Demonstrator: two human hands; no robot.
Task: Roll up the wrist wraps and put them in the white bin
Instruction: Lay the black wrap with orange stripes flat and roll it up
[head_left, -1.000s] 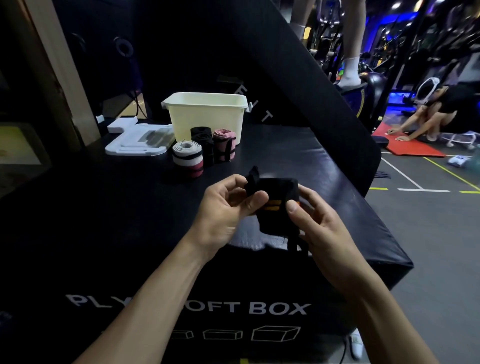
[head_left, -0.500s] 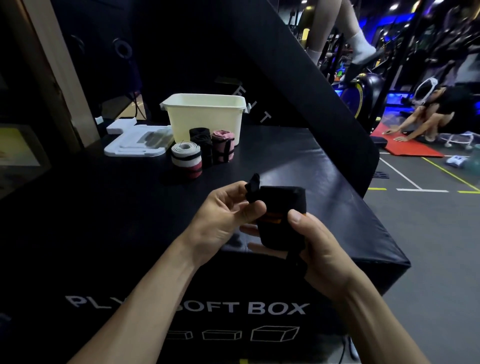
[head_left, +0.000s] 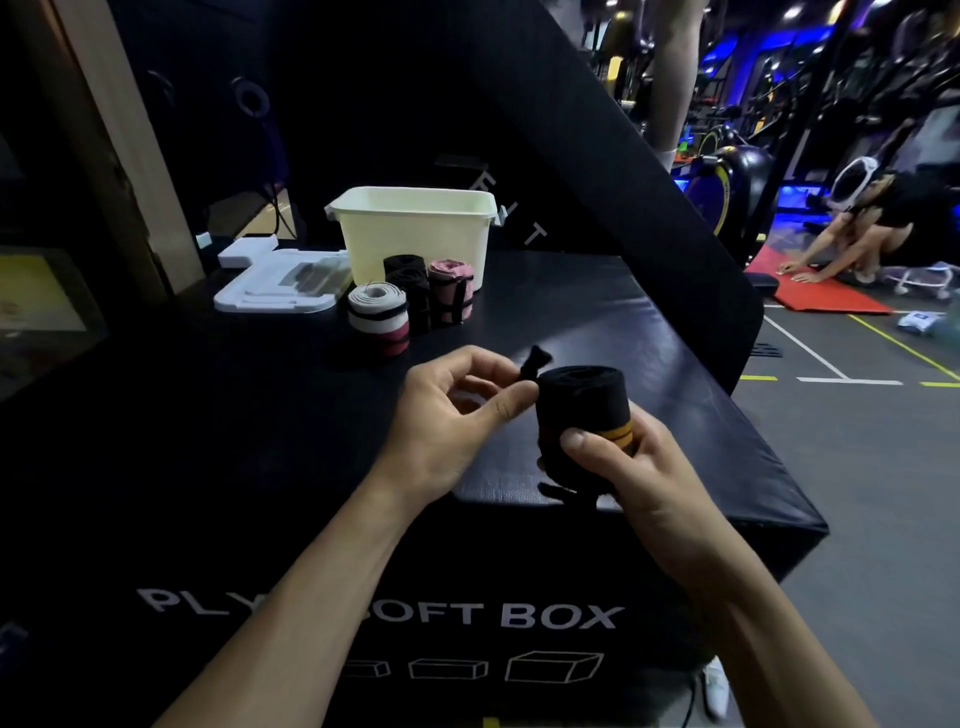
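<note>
1. Both of your forearms are bare from the bottom edge of the view up to the wrists; no sleeve shows.
2. Your left hand (head_left: 451, 415) wears nothing: no glove, ring, watch or band shows on it or its wrist.
3. Your right hand (head_left: 638, 467) is just as bare, with no glove, strap or jewellery in view.
4. Your fingers (head_left: 582, 446) have short, plain nails, without polish where they can be seen.

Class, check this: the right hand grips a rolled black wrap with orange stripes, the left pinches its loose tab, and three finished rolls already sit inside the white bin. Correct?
Not quite. The head view shows the three finished rolls standing on the black box in front of the white bin, not inside it. The rest holds.
</note>
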